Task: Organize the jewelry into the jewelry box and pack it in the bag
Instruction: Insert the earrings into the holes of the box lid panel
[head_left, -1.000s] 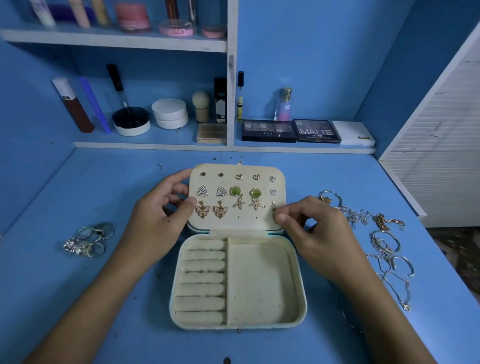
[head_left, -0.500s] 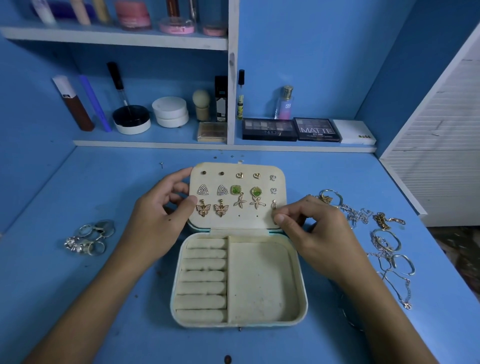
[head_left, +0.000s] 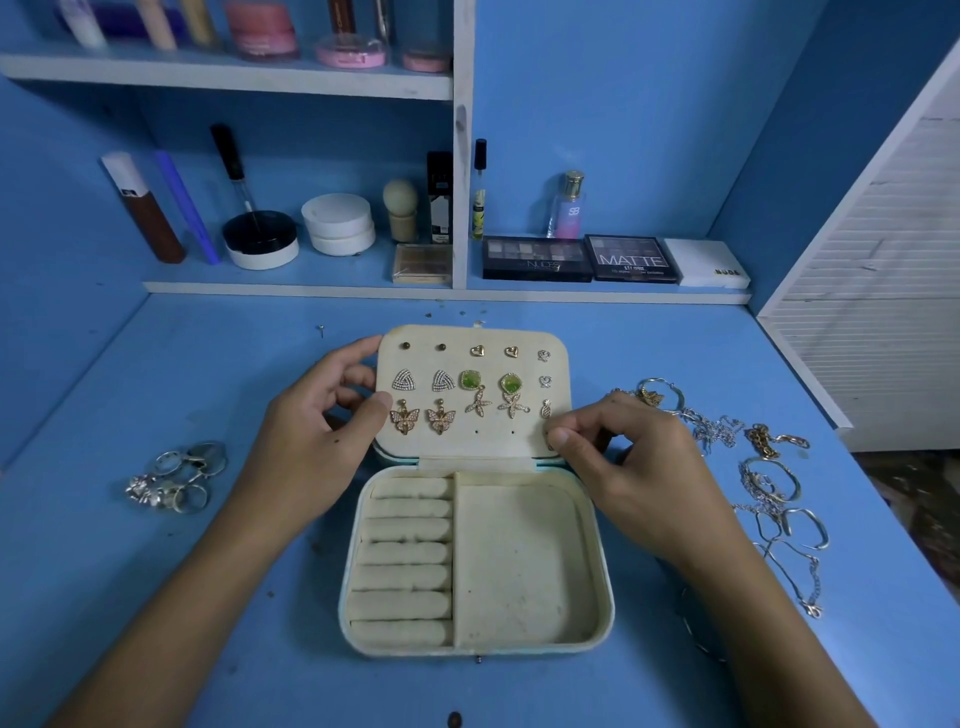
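Note:
A cream jewelry box (head_left: 524, 566) lies open on the blue desk, its lid (head_left: 498, 441) tilted up and studded with several earrings (head_left: 470, 382). My left hand (head_left: 311, 441) grips the lid's left edge, thumb on the front. My right hand (head_left: 623, 457) pinches a small earring at the lid's lower right corner; the earring is mostly hidden by my fingertips. The ring rolls (head_left: 405, 561) and the right compartment hold nothing. A pile of rings (head_left: 176, 475) lies to the left. Chains and bracelets (head_left: 769, 483) lie to the right.
A low shelf at the back holds makeup palettes (head_left: 582, 257), jars (head_left: 337, 223), bottles and brushes. An upper shelf (head_left: 228, 78) carries more cosmetics. A white louvred panel (head_left: 883, 291) stands at the right. Small specks lie on the desk behind the lid.
Almost nothing has moved. My right hand's fingertips shifted slightly at the lid's lower right corner; my left hand stays on the lid's left edge.

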